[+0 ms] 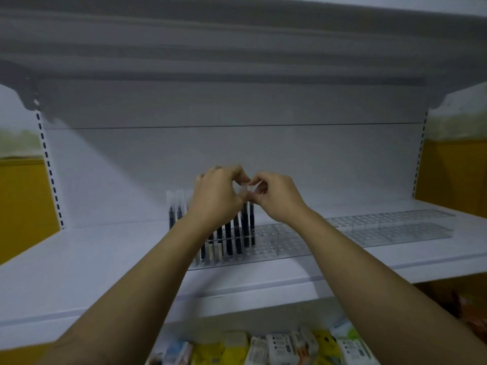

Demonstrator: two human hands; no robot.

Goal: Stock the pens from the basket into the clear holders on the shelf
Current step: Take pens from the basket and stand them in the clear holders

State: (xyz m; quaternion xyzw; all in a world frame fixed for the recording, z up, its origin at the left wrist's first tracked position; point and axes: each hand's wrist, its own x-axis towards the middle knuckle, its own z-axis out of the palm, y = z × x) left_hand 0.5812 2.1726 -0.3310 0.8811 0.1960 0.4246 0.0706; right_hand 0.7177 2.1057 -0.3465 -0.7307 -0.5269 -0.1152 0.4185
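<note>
Your left hand [218, 198] and right hand [276, 200] meet mid-frame, both pinching one pen [251, 217] by its cap. Pen upright; holder [286, 242] directly below, free slots toward frame right.

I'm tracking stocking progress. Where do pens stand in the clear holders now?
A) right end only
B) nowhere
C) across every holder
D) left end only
D: the black pens stand at the left end of the near clear holder; the holders to the right show only bare holes.

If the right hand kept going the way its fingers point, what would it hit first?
Likely the left hand: the right hand points leftward at it, nearly touching, above the pens. Depth unclear.
</note>
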